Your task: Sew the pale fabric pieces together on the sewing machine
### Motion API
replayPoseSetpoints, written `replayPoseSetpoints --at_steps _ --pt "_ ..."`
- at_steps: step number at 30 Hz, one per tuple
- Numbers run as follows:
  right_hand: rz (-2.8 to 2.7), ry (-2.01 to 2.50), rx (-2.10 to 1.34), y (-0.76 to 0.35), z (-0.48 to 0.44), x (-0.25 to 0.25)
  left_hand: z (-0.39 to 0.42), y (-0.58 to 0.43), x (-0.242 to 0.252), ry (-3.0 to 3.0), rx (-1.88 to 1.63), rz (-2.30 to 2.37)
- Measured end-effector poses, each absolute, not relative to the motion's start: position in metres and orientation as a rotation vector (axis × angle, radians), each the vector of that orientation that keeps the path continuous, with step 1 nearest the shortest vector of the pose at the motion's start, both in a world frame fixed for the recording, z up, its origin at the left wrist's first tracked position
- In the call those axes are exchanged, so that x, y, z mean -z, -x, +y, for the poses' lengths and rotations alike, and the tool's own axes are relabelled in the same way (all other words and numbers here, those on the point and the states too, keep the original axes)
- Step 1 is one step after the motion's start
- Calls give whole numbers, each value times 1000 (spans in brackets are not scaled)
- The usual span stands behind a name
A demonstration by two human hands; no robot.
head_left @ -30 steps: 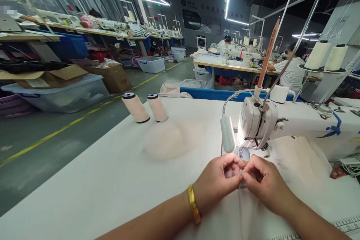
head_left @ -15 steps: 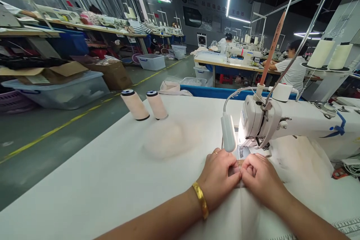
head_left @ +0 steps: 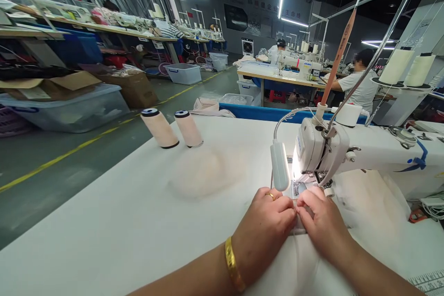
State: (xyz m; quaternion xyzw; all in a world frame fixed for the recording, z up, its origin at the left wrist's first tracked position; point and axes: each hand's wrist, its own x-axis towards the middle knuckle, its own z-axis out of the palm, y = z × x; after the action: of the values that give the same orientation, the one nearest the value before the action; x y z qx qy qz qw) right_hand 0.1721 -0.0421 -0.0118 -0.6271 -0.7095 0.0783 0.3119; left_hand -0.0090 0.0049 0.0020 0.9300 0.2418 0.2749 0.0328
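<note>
A white sewing machine [head_left: 322,148] stands at the right, its lamp [head_left: 279,166] lighting the needle area. Just in front of the needle plate [head_left: 297,188], my left hand [head_left: 268,222] is closed, thumb and fingers pinching pale sheer fabric [head_left: 294,259]. My right hand [head_left: 321,217] pinches the same fabric close beside it, the fingertips of both hands nearly touching. From there the cloth hangs down toward me over the table edge. More sheer fabric [head_left: 371,199] lies bunched right of the needle, under the machine arm.
Two peach thread cones [head_left: 159,128] stand at the table's far left edge. A ruler strip [head_left: 428,280] marks the lower right, and orange-handled scissors [head_left: 416,215] lie by the machine base. Thread cones [head_left: 395,67] sit on a stand behind. Co-workers sit at other machines farther back.
My left hand has rolled over slightly, back of the hand more upward, and its wrist shifted left. Both hands still grip the fabric at the needle plate. The view has turned slightly.
</note>
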Motion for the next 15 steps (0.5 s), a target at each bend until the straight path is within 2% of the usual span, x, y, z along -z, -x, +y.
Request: replayPoseSetpoints --at_steps 15 --pt "-2090 1589 -55 -188 -43 16 5 6 -5 -2792 -728 835"
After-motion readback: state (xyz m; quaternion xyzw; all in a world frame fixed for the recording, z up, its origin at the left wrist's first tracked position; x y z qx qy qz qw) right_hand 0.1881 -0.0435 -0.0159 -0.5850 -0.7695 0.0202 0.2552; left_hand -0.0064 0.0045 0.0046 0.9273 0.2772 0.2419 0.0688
